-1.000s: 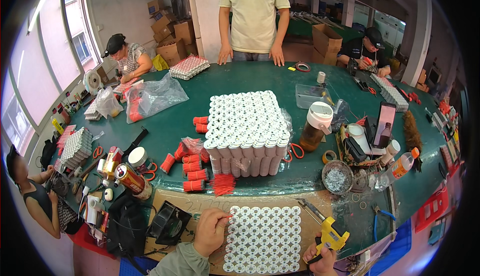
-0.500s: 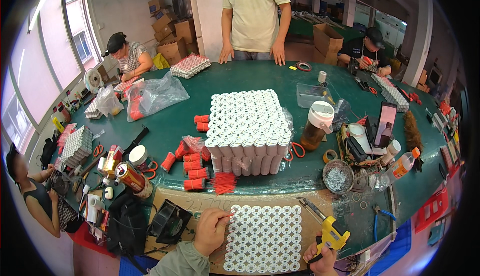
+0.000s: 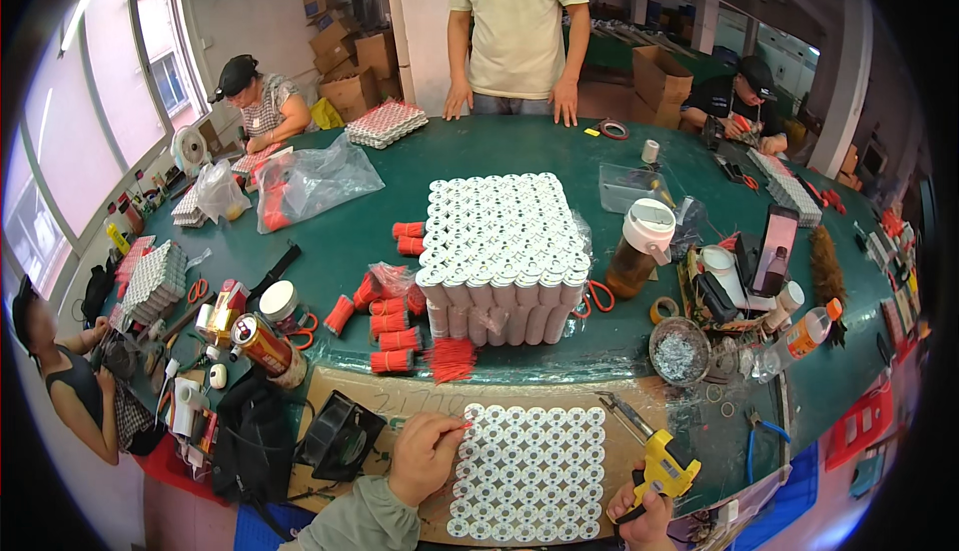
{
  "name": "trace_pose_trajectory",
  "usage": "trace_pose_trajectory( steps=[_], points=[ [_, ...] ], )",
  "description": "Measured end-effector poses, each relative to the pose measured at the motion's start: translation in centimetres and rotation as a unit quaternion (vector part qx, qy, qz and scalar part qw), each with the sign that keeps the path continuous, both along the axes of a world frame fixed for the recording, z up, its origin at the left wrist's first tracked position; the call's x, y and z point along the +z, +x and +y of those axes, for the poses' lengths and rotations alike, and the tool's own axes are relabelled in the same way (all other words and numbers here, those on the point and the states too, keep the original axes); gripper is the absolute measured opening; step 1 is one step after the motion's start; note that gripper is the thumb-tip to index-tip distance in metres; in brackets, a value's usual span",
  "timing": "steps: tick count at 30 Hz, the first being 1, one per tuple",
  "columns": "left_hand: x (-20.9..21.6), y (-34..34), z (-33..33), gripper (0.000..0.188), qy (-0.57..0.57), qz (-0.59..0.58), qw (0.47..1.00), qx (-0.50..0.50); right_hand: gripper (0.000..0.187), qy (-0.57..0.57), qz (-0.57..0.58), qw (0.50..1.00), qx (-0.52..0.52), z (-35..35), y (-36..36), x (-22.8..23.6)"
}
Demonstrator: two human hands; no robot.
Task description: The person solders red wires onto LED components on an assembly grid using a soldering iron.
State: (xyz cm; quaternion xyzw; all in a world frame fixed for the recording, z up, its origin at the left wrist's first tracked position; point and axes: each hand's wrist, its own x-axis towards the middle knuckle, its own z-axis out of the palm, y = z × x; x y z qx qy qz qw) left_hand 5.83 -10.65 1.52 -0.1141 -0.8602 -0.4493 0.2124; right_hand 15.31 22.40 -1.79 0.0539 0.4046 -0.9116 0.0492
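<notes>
On the brown board [image 3: 380,391] in front of me lies a block of white round cell tops [image 3: 529,471], set in close rows. My left hand [image 3: 425,456] is beside its far left corner, thumb and forefinger pinched on a thin red wire [image 3: 469,422] that reaches the corner cell. Wrapped round the handle of a yellow soldering gun [image 3: 664,463], my right hand [image 3: 644,516] is at the block's near right side. The gun's metal tip points away and to the left, past the far right corner, apart from the cells.
A tall stack of white cells [image 3: 499,221] stands beyond the board, with red wire bundles [image 3: 390,321] on its left. A black fan [image 3: 340,438] sits left of my hand. To the right are a metal bowl [image 3: 679,351], a jug [image 3: 639,246] and blue pliers [image 3: 759,436]. Several people work around the table.
The whole view has shifted slightly. My left hand keeps its pinch at the block's corner, and the soldering gun stays in my right hand at nearly the same place.
</notes>
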Motion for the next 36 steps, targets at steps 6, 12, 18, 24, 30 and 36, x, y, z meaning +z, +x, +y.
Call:
trace_pose_trajectory(
  steps=[6,12,18,24,30,36],
  points=[
    [-0.2,-0.1,0.0,0.009,0.008,-0.012,1.000,0.002,0.028,0.004,0.003,1.000,0.000,0.2,0.1,-0.4],
    [-0.2,0.0,-0.1,0.009,0.008,-0.014,1.000,-0.002,0.064,-0.006,-0.039,0.997,-0.071,0.0,-0.1,-1.5],
    [-0.2,0.2,0.0,0.010,0.022,-0.029,0.999,0.003,0.062,0.046,-0.012,0.996,-0.075,0.2,0.0,-1.3],
    [-0.9,0.1,-0.2,0.013,-0.011,-0.009,1.000,-0.004,0.066,-0.008,-0.019,0.995,-0.100,-0.4,-0.3,-0.9],
    [-0.9,-0.1,-0.6,0.021,0.004,-0.020,1.000,-0.024,0.027,-0.016,0.000,0.999,0.052,0.9,-0.2,0.0],
    [-0.9,-0.1,-0.5,0.021,0.013,-0.013,1.000,-0.010,0.028,-0.006,0.025,0.998,0.059,1.2,-0.3,-0.8]
  ],
)
